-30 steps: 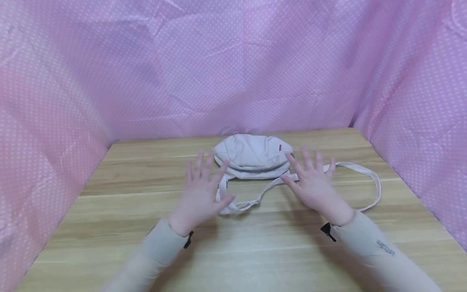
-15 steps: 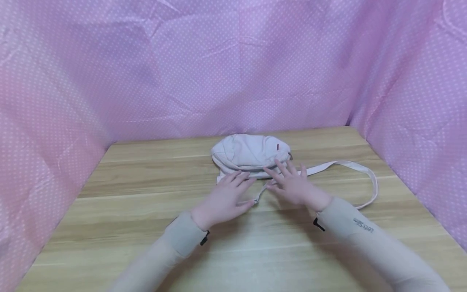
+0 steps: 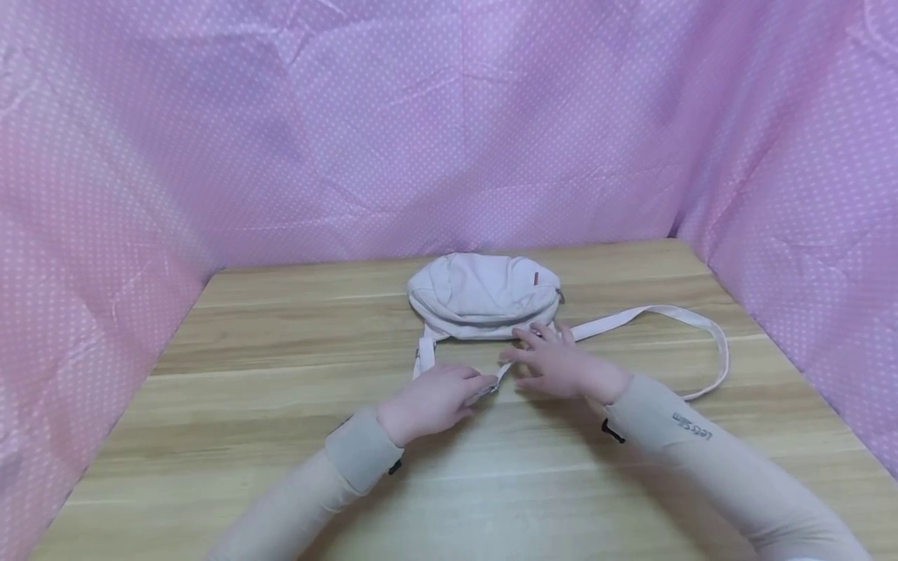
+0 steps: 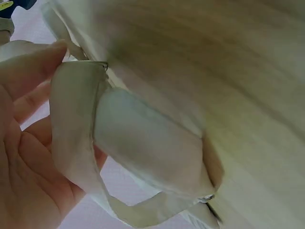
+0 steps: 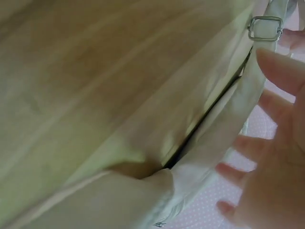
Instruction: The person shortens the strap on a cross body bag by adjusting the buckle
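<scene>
A person's left hand (image 3: 431, 399) pinches the strap (image 3: 610, 322) near a metal buckle (image 5: 265, 39), thumb on one side and fingers behind, while the right hand (image 3: 561, 368) hovers beside it, fingers loosely spread; whether those fingertips touch it cannot be told. The pale bag (image 3: 484, 288) lies near the far edge of a wooden table (image 3: 281, 351), before pink dotted cloth (image 3: 351, 140). The work looks barely begun: one stretch of strap is in hand, while its long loop lies slack to the right and the bag rests unlifted.
</scene>
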### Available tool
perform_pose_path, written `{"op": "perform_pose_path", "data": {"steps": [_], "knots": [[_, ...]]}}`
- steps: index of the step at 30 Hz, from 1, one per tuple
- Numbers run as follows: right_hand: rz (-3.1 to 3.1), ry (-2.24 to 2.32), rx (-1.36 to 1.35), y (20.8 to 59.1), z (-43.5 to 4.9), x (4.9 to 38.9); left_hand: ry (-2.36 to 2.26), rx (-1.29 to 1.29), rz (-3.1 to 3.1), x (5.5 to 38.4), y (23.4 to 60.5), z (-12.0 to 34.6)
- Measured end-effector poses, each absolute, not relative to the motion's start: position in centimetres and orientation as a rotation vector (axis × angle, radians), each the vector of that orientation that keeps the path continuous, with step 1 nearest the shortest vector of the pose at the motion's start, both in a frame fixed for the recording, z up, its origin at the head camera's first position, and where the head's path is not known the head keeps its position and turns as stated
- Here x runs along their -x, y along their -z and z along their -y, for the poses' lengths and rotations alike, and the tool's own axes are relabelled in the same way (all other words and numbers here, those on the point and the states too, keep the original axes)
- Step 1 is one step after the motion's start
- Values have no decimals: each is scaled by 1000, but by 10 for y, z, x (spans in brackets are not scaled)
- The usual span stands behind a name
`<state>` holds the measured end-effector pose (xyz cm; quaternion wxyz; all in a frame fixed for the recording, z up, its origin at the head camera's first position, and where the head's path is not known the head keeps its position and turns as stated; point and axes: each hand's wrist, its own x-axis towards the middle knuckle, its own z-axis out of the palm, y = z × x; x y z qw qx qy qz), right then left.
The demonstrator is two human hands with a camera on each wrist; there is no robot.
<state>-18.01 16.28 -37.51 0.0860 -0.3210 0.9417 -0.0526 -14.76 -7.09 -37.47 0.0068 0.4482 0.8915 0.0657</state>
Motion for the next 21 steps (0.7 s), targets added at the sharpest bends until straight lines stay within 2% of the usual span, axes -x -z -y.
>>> {"op": "perform_pose_path", "data": {"steps": [8, 16, 21], "knots": [[-2910, 204, 1207, 379, -168, 183, -357, -1402, -2793, 147, 379, 76], [-2697, 753, 1276, 369, -173, 184, -610, -1343, -2799, 149, 371, 87], [-2612, 677, 1324, 373, -160, 182, -652, -1283, -2777, 151, 368, 91]]}}
